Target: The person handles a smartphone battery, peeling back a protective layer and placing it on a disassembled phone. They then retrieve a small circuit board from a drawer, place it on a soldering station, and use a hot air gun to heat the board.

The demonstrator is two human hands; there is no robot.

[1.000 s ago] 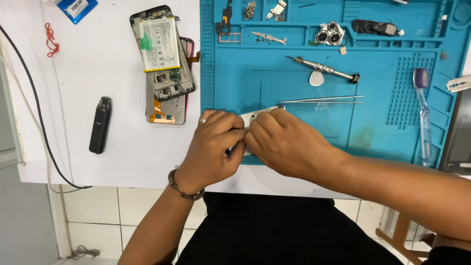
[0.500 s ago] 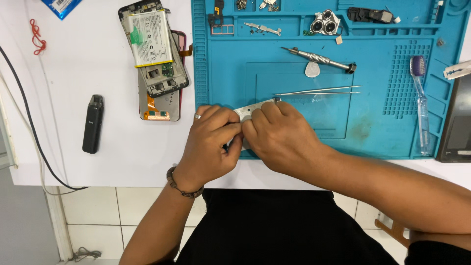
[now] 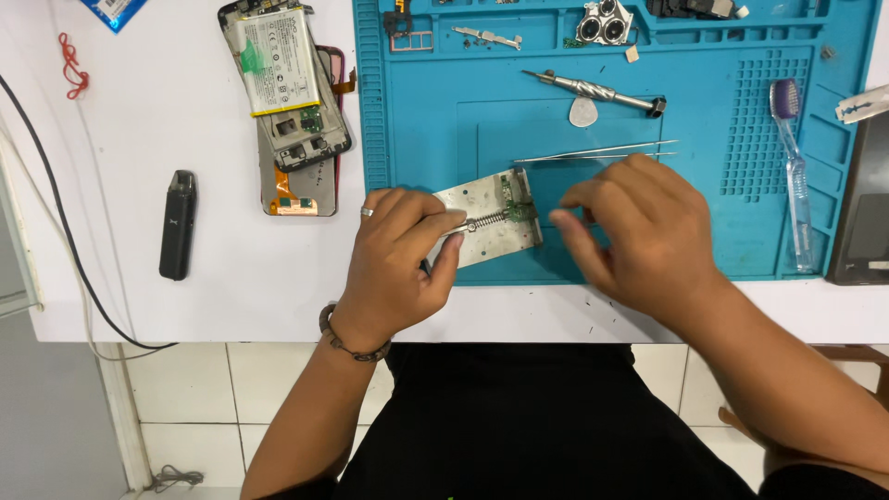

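Note:
A small metal board holder (image 3: 491,227) with a spring and a green circuit board clamped in it lies on the blue work mat (image 3: 704,139) near the table's front edge. My left hand (image 3: 398,259) grips the holder's left end, thumb against the spring rod. My right hand (image 3: 639,231) hovers just right of the holder, fingers curled and apart, holding nothing that I can see. Thin tweezers (image 3: 597,151) lie on the mat just beyond my right hand.
A screwdriver (image 3: 593,90) and a white pick (image 3: 583,112) lie further back on the mat. A purple toothbrush (image 3: 795,167) lies at the right. An opened phone with its battery (image 3: 282,93) and a black stick-shaped device (image 3: 178,224) rest on the white table at the left.
Both hands were closed together over the holder; my right hand has now pulled away to the right, which uncovers the holder and board. My left hand still grips it.

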